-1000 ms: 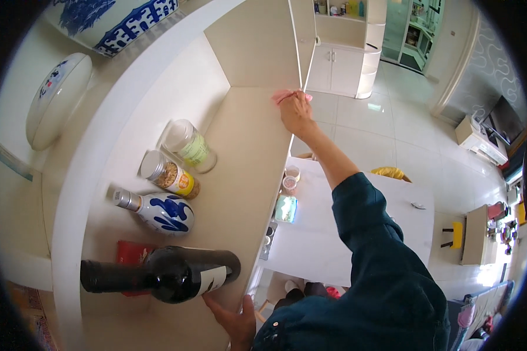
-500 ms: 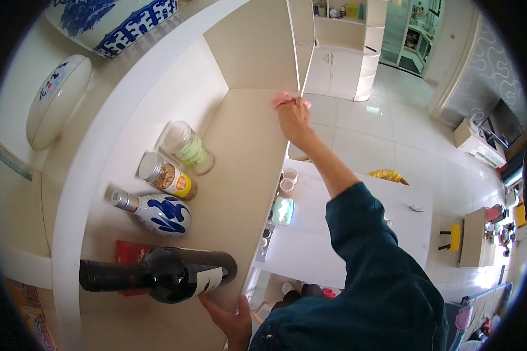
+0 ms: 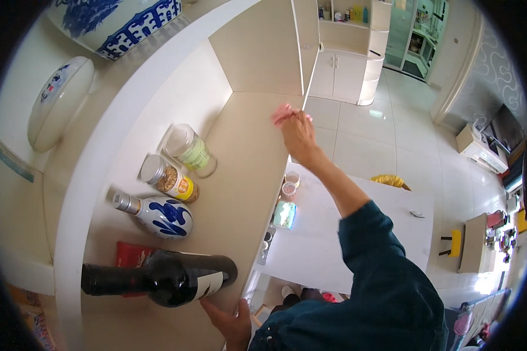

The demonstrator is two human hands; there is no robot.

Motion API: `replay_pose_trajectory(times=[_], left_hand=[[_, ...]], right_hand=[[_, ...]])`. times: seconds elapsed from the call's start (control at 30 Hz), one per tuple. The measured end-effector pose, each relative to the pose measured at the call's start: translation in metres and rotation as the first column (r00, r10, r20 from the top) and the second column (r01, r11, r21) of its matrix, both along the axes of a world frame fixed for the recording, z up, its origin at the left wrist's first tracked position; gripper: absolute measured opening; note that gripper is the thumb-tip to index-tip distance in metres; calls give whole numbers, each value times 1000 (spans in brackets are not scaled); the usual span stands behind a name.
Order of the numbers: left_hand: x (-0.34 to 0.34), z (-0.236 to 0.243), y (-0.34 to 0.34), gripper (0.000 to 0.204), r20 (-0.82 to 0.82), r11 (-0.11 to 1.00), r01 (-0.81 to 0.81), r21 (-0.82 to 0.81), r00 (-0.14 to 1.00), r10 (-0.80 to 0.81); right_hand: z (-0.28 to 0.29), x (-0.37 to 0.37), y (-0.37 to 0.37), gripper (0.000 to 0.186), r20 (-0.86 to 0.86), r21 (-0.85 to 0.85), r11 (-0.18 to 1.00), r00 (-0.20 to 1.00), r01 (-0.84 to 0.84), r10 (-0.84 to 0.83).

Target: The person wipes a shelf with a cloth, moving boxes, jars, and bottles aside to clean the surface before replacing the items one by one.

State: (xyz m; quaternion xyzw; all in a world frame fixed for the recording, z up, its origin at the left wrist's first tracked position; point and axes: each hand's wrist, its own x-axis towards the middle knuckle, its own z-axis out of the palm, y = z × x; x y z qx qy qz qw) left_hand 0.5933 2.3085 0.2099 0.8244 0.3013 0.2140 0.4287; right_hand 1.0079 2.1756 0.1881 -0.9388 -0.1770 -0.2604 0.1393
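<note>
My right hand (image 3: 300, 137) is closed on a crumpled pink cloth (image 3: 284, 115) at the front edge of the cream shelf board (image 3: 246, 134), close to its far end. My left hand (image 3: 231, 324) lies at the near part of that edge, thumb and fingers apart and holding nothing visible. Its fingertips are right by the base of a dark wine bottle (image 3: 170, 279). Beyond this bottle stand a blue-and-white porcelain bottle (image 3: 165, 216), a jar of brown dried bits with a silver lid (image 3: 173, 181) and a clear jar with a green label (image 3: 192, 152).
A red packet (image 3: 132, 254) shows behind the wine bottle. Higher up are a white lidded dish (image 3: 60, 105) and a large blue-and-white vase (image 3: 114, 26). Right of the shelf, a white table (image 3: 328, 240) holds small jars (image 3: 288, 189) and a tissue pack (image 3: 284, 214).
My right hand and the cloth have come slightly nearer along the shelf edge. The left hand keeps its place beside the wine bottle. The whole view has shifted a little.
</note>
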Motion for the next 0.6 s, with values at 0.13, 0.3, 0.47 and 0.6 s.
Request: replay_pose_trajectory(times=[0.13,0.3,0.47,0.6], left_hand=[[-3,2,-2,89,-88,1000,-13,3,996,13],[3,16,-8,88,-92,999,28,-45,995,-32],[2,8,-1,89,-96,998,60,-4,993,-60],[-7,1,1,89,-164,999,21,25,986,-17]], right_hand=[[13,8,-2,25,-83,-84,995,995,56,-63],[15,36,-15,25,-109,158,987,993,-33,51],[-15,10,-1,29,71,38,996,994,-84,82],[4,35,3,30,-23,20,997,997,-80,80]])
